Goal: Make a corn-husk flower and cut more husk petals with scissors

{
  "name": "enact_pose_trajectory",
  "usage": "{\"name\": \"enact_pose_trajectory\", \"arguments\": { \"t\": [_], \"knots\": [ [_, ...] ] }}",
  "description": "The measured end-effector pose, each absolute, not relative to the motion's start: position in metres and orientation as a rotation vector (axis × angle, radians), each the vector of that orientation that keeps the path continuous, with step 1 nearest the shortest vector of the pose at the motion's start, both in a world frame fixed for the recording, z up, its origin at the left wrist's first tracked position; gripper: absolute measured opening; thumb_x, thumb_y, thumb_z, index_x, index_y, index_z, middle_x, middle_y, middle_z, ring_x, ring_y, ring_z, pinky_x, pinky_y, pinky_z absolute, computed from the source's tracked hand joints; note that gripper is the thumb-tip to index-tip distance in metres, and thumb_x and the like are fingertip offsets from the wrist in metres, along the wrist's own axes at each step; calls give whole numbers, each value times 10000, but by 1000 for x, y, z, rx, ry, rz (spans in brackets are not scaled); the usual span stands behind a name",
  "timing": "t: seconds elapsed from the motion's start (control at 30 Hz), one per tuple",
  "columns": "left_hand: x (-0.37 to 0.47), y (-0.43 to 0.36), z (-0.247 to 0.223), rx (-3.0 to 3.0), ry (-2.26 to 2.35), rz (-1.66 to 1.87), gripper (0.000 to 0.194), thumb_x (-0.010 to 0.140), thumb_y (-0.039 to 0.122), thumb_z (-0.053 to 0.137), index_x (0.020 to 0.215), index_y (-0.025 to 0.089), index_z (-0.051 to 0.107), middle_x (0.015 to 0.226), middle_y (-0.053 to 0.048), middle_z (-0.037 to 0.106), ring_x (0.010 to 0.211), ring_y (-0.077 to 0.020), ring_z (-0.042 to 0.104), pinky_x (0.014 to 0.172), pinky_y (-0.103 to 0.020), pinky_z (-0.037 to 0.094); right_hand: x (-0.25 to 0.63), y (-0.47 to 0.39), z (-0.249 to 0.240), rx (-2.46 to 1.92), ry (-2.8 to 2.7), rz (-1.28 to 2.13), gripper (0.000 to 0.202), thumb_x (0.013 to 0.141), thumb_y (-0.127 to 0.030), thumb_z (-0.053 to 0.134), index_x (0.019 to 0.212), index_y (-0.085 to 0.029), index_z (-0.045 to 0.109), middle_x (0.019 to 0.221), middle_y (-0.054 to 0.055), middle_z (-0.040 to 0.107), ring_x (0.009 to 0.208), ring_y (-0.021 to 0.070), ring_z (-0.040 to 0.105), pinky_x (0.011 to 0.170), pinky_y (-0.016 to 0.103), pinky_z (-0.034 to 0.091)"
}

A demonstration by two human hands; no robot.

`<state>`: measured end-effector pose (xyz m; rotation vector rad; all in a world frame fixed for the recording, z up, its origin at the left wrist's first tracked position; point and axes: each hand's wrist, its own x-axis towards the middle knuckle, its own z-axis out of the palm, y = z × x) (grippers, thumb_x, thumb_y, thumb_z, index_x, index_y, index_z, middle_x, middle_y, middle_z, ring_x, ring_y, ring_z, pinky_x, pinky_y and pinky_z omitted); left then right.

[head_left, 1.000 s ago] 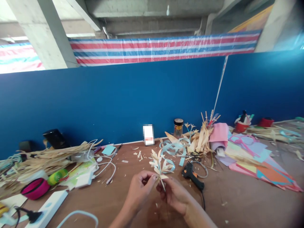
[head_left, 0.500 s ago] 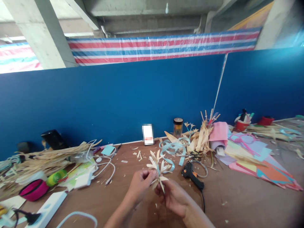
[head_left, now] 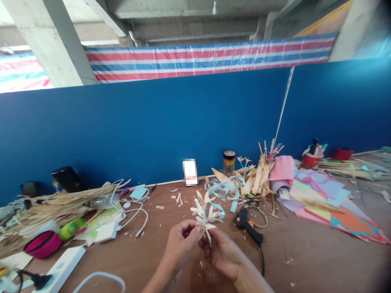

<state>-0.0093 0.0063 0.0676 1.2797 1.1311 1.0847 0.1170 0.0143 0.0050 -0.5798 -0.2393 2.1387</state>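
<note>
Between my two hands is a flower made of pale dried husk point(head_left: 205, 211), with pointed petals in several clusters and a bluish stem below. My left hand point(head_left: 185, 240) is closed, its thumb and index finger pinching the lower petals from the left. Lower down, my right hand point(head_left: 221, 252) is curled around the stem, with its fingertips partly hidden behind the petals. A black glue gun point(head_left: 247, 226) lies on the table to the right of my right hand. Behind the flower, curls of light blue ribbon point(head_left: 224, 189) rest on the table.
Dried husks point(head_left: 259, 177) are heaped at the back right, near a lidded jar point(head_left: 229, 163). Coloured paper sheets point(head_left: 345, 211) spread at far right. On the left lie husk strips point(head_left: 70, 201), white cables point(head_left: 143, 217), a pink band point(head_left: 43, 244) and a power strip point(head_left: 62, 266).
My left hand has shifted slightly, its thumb now over the lower petals. The flower has turned and tilted a little, and my right hand keeps its hold on the stem.
</note>
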Motion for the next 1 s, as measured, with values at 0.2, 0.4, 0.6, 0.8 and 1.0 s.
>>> {"name": "enact_pose_trajectory", "arguments": {
  "t": [0.2,0.4,0.6,0.8,1.0],
  "knots": [
    [-6,8,66,1352,1143,1087,215,718,313,545,663,111,594,603,-45,623,545,-137,569,574,-245,455,117,13,8,-562,-234,2120,172,705,-260,637,825,-148,587,643,-7,621,612,81,586,442,122,345],
    [-5,12,67,1354,1148,1054,222,728,325,525,645,122,564,528,-25,598,484,-147,571,511,-254,456,114,12,10,-573,-277,2112,192,713,-293,626,828,-144,585,626,-9,610,575,71,570,437,122,341],
    [-7,14,68,1374,1134,982,203,731,319,522,639,138,533,492,-2,575,458,-140,564,490,-248,450,110,11,9,-595,-261,2126,174,684,-248,639,810,-141,585,610,-17,601,585,74,572,428,115,333],
    [-9,17,64,1428,1143,949,216,731,328,513,629,138,528,487,-4,565,455,-132,550,478,-238,444,108,10,6,-587,-260,2120,159,686,-236,643,798,-139,586,605,-16,596,571,68,565,423,110,332],
    [-12,19,66,1430,1189,927,237,700,360,546,659,128,572,514,-4,571,456,-115,523,484,-220,427,107,9,4,-615,-236,2100,198,664,-291,665,755,-142,572,596,-14,595,562,79,571,421,123,329]
  ]
}}
